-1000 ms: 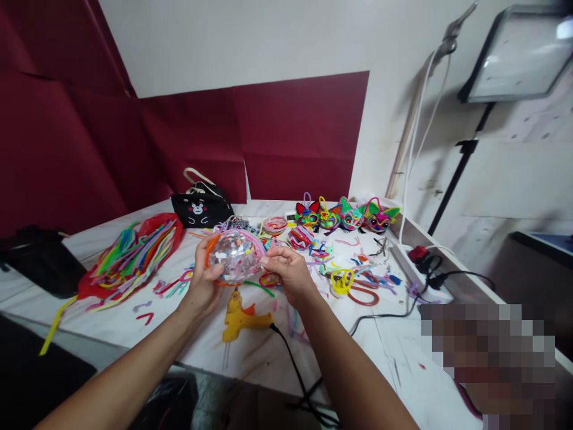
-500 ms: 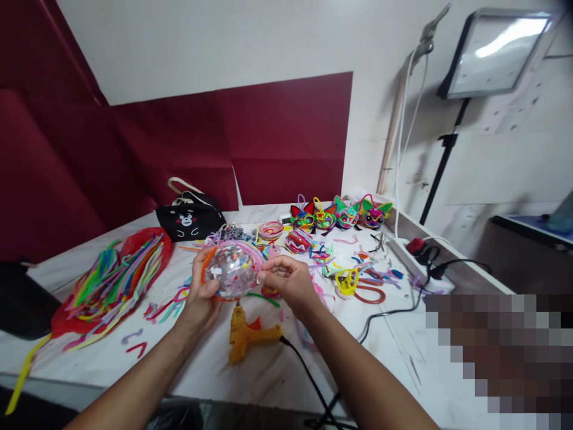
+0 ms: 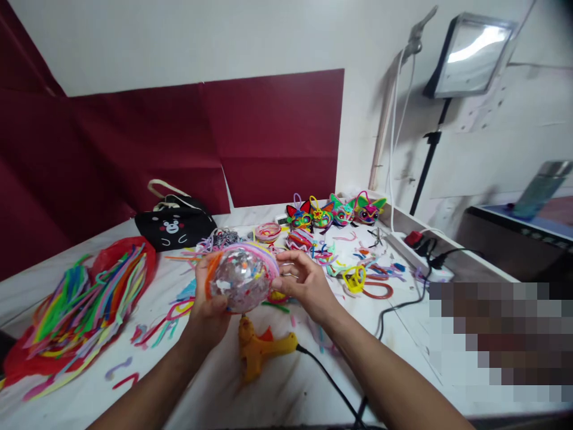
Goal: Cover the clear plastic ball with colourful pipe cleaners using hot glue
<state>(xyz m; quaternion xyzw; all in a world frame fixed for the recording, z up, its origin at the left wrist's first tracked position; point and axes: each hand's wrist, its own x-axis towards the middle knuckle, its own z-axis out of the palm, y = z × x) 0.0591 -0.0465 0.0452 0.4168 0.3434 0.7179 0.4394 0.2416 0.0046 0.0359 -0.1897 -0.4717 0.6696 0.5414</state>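
while your left hand (image 3: 212, 304) grips the clear round ball wrapped in orange and pink strands (image 3: 242, 279) at the centre of the frame, your right hand (image 3: 302, 283) pinches its right edge, above the yellow glue gun (image 3: 262, 351).

My craft workspace, probably a small workshop: one marbled bench (image 3: 215, 382), assorted pipe cleaners (image 3: 94, 298), yellow glue gun (image 3: 262, 349), lamp on stand (image 3: 477, 54), power strip (image 3: 418, 257).
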